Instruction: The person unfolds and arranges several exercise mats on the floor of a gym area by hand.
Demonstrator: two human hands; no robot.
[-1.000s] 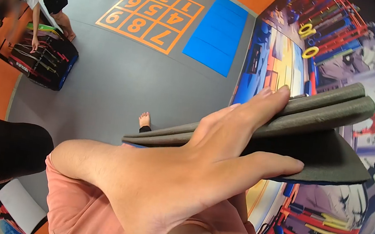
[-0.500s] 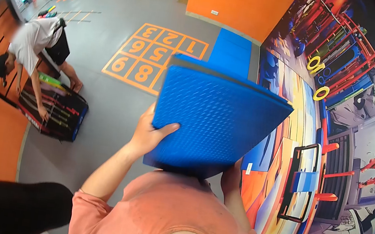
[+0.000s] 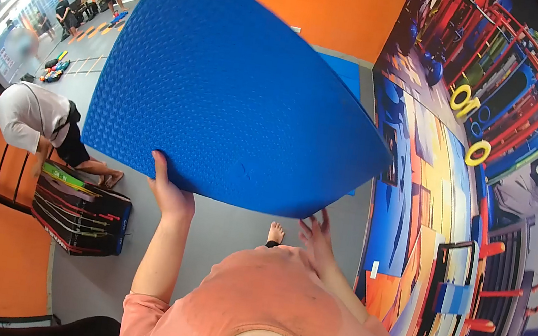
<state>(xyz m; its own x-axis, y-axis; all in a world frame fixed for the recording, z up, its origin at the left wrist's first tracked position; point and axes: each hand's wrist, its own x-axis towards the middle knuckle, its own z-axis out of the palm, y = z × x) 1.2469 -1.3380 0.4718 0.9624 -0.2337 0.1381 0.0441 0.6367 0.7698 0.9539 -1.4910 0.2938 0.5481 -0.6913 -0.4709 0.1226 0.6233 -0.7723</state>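
Note:
A large blue foam mat (image 3: 238, 96) with a textured face is held up in front of me, tilted, and blocks much of the floor behind it. My left hand (image 3: 172, 189) is closed on its lower left edge, thumb across the near face and the other fingers hidden behind. At the lower right edge is my right hand (image 3: 317, 239), its fingers apart and the fingertips at or just touching the rim. Whether more than one mat is in the hold cannot be seen from this angle.
Blue matting (image 3: 343, 72) lies by the orange wall (image 3: 330, 13). To the left, a person in a white shirt (image 3: 31, 113) bends over a black rack of rods (image 3: 79, 214). A mural wall (image 3: 409, 186) with a black-framed fixture (image 3: 446, 297) runs along my right. Other people stand far back.
The mat has risen and swung up to the left, turning its broad face more toward me. My left hand has shifted left. The other person has bent lower at the rack.

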